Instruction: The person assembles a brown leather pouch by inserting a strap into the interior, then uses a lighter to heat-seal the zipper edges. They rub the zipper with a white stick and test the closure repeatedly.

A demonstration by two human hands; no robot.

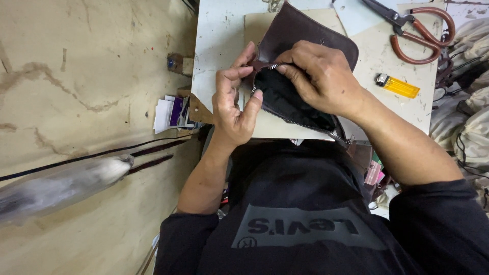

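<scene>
A dark brown leather pouch [305, 35] lies on a pale sheet of card on the desk [219, 46], near the desk's near edge and just in front of the person's chest. Its mouth is pulled open, showing a black lining [285, 102], and a metal zipper [300, 122] runs along the near lip of that opening down toward the person's right. The left hand [232, 102] holds the left end of the opening, its thumb and forefinger pressed together on the leather edge there while the other fingers curl loosely. The right hand [321, 76] comes over the top of the pouch with its fingers bunched and pinching at the zipper's end, close to the left hand; whether they hold the slider itself or only the tape cannot be told. Judging from this, the zipper is already set along the opening and the pouch body is assembled, but the mouth stands open and the zipper end appears unsettled, so closing or finishing that end seems left to do. Toward the desk's far right corner lie large scissors with reddish-brown handles [417, 30], and nearer, by the right edge, a yellow lighter [400, 86], both untouched.
</scene>
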